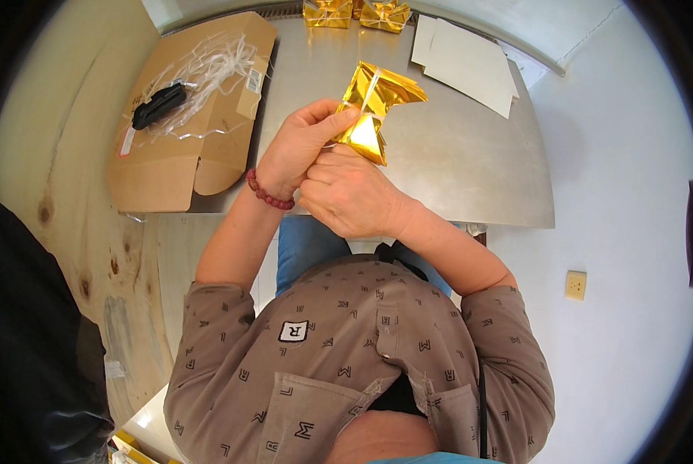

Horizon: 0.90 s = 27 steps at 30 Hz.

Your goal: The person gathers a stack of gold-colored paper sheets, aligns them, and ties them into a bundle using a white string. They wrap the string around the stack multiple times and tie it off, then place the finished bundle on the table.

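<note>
While above table edge [408, 220]: both hands [304, 147] [350, 193], grips pinching gold foil [373, 108].

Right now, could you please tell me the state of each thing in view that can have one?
Gold foil piece: folded and crumpled, held up in both hands.
Left hand: closed, pinching the foil.
Right hand: closed on the foil's lower end.
Cardboard box: open, flaps spread, clear strips and a black object inside.
White sheets: lying flat, stacked.
Gold bows: finished, at the far table edge.

gold foil bow [377, 104] | brown carton [184, 116] | white sheets [466, 62] | red bracelet [267, 195]
</note>
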Motion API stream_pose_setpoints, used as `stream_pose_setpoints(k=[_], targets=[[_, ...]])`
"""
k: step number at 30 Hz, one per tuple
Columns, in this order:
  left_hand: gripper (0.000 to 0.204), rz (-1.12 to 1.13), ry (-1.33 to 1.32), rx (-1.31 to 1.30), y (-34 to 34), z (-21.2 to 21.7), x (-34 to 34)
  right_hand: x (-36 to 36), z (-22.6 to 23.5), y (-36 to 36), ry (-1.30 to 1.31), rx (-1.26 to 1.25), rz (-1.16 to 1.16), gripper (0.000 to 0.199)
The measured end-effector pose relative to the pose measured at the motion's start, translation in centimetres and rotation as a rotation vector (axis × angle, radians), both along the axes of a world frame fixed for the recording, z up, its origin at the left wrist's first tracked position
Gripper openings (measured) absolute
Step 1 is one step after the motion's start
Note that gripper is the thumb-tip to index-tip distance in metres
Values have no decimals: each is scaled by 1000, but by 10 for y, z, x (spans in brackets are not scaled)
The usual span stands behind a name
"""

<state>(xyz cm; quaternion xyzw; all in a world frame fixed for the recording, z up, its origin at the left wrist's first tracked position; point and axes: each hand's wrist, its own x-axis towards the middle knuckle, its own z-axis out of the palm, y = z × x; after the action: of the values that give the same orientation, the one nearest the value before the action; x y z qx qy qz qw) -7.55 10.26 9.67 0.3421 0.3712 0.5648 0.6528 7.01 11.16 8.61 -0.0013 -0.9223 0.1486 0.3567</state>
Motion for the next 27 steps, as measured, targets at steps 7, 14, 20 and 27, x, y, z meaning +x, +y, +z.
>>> stream_pose_setpoints(k=[7, 14, 20, 27], targets=[[29, -13, 197, 164, -4, -3, 0, 4, 4, -10, -8, -186, 26, 12], [33, 128, 502, 406, -18, 5, -10, 67, 69, -3, 384, -104, -288, 56], [39, 84, 572, 570, -33, 12, -5, 79, 81, 23, 165, -225, -456, 59], [40, 68, 761, 711, -36, 22, -6, 89, 68, 17, 196, -671, -314, 39]])
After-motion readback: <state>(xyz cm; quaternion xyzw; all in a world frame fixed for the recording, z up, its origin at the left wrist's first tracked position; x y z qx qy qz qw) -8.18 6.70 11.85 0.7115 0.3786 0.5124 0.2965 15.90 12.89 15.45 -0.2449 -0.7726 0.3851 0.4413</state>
